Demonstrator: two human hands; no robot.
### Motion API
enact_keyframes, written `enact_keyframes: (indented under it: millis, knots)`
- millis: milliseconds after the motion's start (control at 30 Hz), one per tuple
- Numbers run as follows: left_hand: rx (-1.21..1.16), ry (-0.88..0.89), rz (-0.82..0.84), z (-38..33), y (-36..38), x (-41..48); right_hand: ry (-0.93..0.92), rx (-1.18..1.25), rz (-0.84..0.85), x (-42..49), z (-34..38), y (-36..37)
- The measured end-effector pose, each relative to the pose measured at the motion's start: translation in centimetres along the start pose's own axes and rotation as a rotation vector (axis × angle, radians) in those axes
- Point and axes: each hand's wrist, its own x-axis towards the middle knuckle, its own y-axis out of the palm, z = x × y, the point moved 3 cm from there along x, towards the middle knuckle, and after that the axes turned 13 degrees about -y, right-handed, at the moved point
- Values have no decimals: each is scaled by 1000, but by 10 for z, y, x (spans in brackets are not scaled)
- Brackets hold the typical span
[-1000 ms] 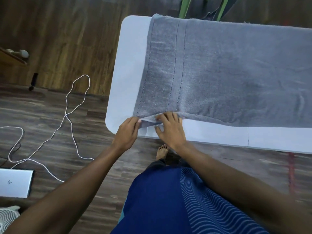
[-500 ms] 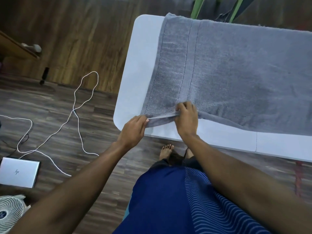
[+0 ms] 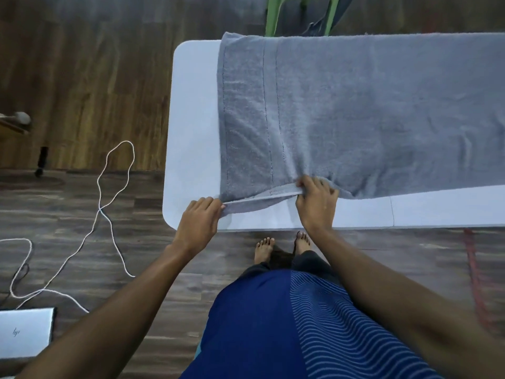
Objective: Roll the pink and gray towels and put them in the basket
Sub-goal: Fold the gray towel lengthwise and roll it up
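The gray towel [image 3: 369,110] lies spread flat over the white table [image 3: 191,132], reaching past the right edge of the view. My left hand [image 3: 200,222] pinches the towel's near left corner at the table's front edge. My right hand [image 3: 317,201] grips the near hem a short way to the right and has lifted it off the table, so a narrow strip of the edge is turned up between the two hands. No pink towel and no basket are in view.
A green chair [image 3: 300,15] stands behind the table. On the wooden floor to the left lie a looping white cable [image 3: 114,192], a silver laptop [image 3: 24,335] and a red cord [image 3: 475,277] at the right. My bare feet [image 3: 281,244] are under the table's front edge.
My right hand slid right along the near hem and away from my left hand, lifting the edge. The turned-up strip between the hands has grown longer.
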Motion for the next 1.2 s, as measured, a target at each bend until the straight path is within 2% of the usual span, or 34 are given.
enact_keyframes:
  millis: [167,367,567,800,967,1100,1200]
  knots:
    - [33,-25,-35,21,-11,1,32,-29,-108,5,-30,-15]
    - [51,-138,-61,7,8,6,-57,62,-138,-12,-38,-11]
    - [24,106,31,-107,46,29,-122,108,-192,-29,-45,-20]
    - [-121,194,124,-182,76,38,-100,110,-62,-48,-70,-35]
    - [-301,193,237,-208,89,15,-179,54,140,-72,-107,-37]
    - [-221,174,149,-219,104,-5,-178,-63,228,-78,-155,-47]
    - [-124,166,142,-213,111,-17,-143,-127,266,-73,-194,-54]
